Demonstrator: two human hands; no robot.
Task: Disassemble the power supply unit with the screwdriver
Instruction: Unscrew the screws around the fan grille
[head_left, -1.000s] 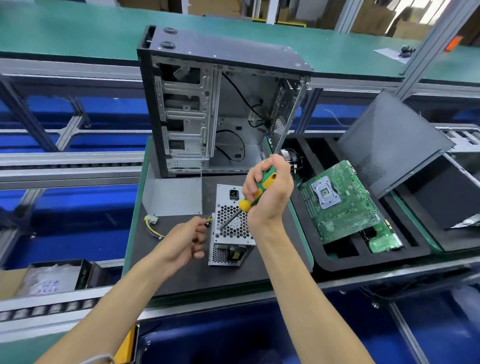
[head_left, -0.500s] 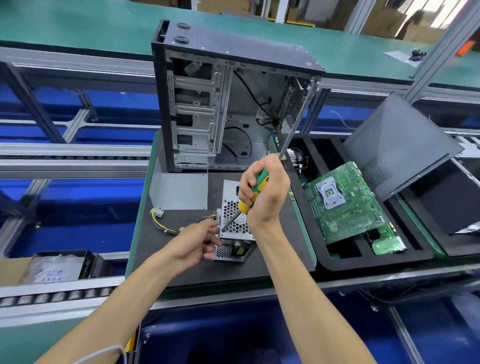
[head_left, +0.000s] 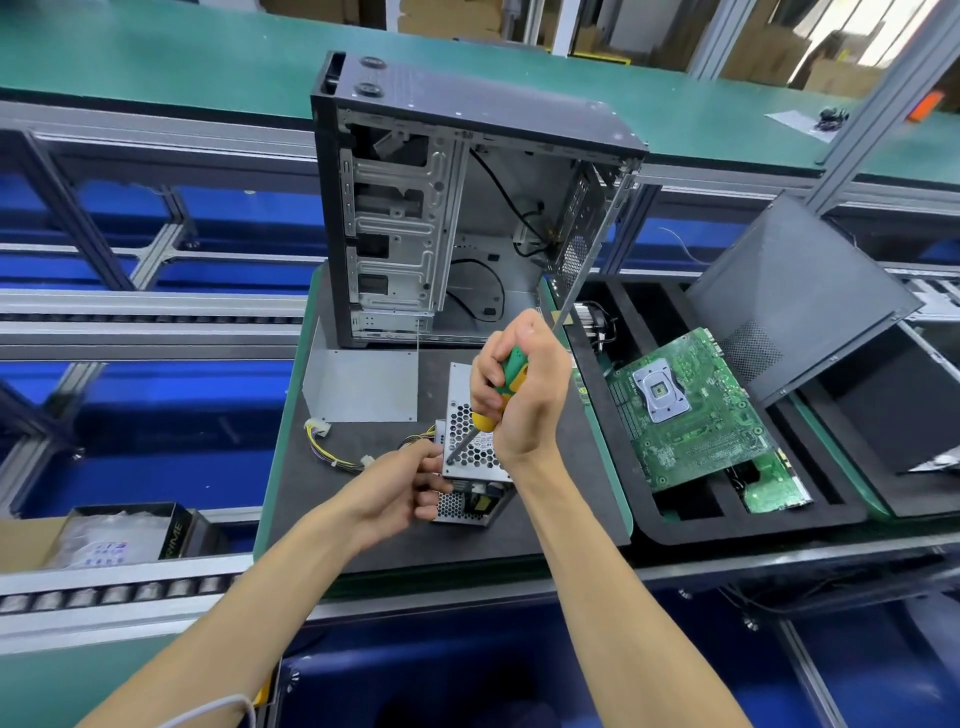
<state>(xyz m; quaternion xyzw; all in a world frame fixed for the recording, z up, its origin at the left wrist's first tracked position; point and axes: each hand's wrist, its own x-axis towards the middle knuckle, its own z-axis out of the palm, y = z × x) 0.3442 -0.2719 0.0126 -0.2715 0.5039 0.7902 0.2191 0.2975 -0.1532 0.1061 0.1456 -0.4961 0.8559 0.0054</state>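
PSU: silver power supply unit (head_left: 475, 457) lies flat on the dark work mat (head_left: 363, 525), just in front of the open PC case (head_left: 452, 208). Perforated honeycomb face points up, near end face also meshed.
Right hand: right hand (head_left: 524, 395) is wrapped round the green/yellow handle of the screwdriver (head_left: 493, 405), fist above the PSU's right half.
Screwdriver: tilted, handle up toward the case, shaft running down-left. Tip sits on the PSU's top face near its left edge; can't tell if it's seated in a screw.
Left hand: left hand (head_left: 402, 486) is at the PSU's near-left corner, fingers curled against the housing and gripping it. Thumb and forefinger sit right beside the screwdriver tip.
PSU cables: yellow/black wire bundle (head_left: 337, 447) trails left of the PSU across the mat, ending in a white connector.
Metal plate: flat grey sheet metal panel (head_left: 363, 384) lies left of and behind the PSU, touching the case foot.
Case: upright, side open, drive cage visible, loose black wires inside.
Foam tray: black foam tray (head_left: 675, 525) is right of the PSU, off the mat. It holds a green motherboard (head_left: 691, 410) lying tilted, with a smaller green board (head_left: 774, 486) below it.
Side panel: dark case side panel (head_left: 795, 296) leans behind the motherboard, well right of the PSU.
Box: open box with a plastic bag (head_left: 114, 535) far left of the PSU, on the roller lane.
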